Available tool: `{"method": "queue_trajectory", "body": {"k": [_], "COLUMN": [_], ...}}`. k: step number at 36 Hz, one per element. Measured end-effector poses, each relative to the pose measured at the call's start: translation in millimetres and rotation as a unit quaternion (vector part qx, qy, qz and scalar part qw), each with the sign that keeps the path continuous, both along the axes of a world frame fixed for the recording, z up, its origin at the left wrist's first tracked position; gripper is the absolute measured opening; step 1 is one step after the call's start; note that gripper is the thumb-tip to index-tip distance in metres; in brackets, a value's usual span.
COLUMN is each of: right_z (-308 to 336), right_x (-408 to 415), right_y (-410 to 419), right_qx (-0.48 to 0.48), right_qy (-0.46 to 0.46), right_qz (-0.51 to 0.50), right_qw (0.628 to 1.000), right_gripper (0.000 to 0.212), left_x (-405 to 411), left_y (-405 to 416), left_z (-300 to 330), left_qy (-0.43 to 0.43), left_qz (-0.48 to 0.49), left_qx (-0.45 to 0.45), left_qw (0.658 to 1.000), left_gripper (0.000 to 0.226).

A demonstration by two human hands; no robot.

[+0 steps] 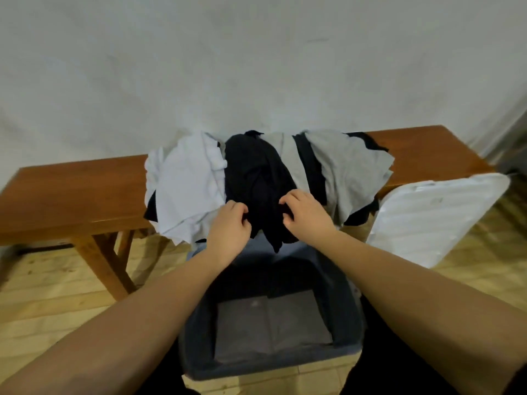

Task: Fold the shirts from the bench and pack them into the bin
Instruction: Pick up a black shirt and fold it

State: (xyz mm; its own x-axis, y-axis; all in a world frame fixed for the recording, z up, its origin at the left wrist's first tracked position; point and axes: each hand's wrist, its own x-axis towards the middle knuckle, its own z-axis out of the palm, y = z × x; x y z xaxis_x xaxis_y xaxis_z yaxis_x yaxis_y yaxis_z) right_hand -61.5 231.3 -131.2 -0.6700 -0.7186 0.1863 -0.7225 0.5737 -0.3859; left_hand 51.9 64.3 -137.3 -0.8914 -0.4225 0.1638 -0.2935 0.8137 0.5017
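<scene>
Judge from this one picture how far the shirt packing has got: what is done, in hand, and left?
Done: one folded grey shirt seems to lie in the bin. In hand: both hands, left hand and right hand, pinch the black shirt. Left: the white shirt and light grey shirt lie unfolded on the bench.

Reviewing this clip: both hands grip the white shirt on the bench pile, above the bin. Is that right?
Not quite. The head view shows the left hand and right hand gripping the black shirt, not the white shirt beside it. The rest holds: it lies on the bench pile, above the bin.
</scene>
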Motion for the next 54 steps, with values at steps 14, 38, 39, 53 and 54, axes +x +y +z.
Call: {"method": "queue_trajectory", "body": {"k": [14, 38, 39, 53, 54], "right_z": [30, 32, 35, 86, 93], "right_x": [-50, -71, -70, -57, -55], "right_y": [-68, -87, -89, -87, -89], "right_qx": [0.035, -0.016, -0.014, -0.035, -0.053], "right_qy": [-0.118, -0.352, -0.36, -0.226, -0.23], "right_qz": [-0.102, -0.124, -0.123, -0.12, -0.116], "right_qw": [0.987, 0.928, 0.925, 0.966, 0.965], "right_gripper": [0.063, 0.022, 0.018, 0.021, 0.025], "left_x": [-80, -105, -106, -100, -98], "left_y": [-26, -61, -63, -55, -55], "left_z": [25, 40, 42, 128, 138], "left_qy": [-0.078, -0.077, -0.065, 0.045, 0.059], "left_qz": [0.088, 0.102, 0.102, 0.042, 0.038], "left_qx": [0.061, 0.324, 0.329, 0.247, 0.265], "left_qw": [0.991, 0.937, 0.937, 0.967, 0.962], "left_gripper": [0.052, 0.074, 0.074, 0.019, 0.016]}}
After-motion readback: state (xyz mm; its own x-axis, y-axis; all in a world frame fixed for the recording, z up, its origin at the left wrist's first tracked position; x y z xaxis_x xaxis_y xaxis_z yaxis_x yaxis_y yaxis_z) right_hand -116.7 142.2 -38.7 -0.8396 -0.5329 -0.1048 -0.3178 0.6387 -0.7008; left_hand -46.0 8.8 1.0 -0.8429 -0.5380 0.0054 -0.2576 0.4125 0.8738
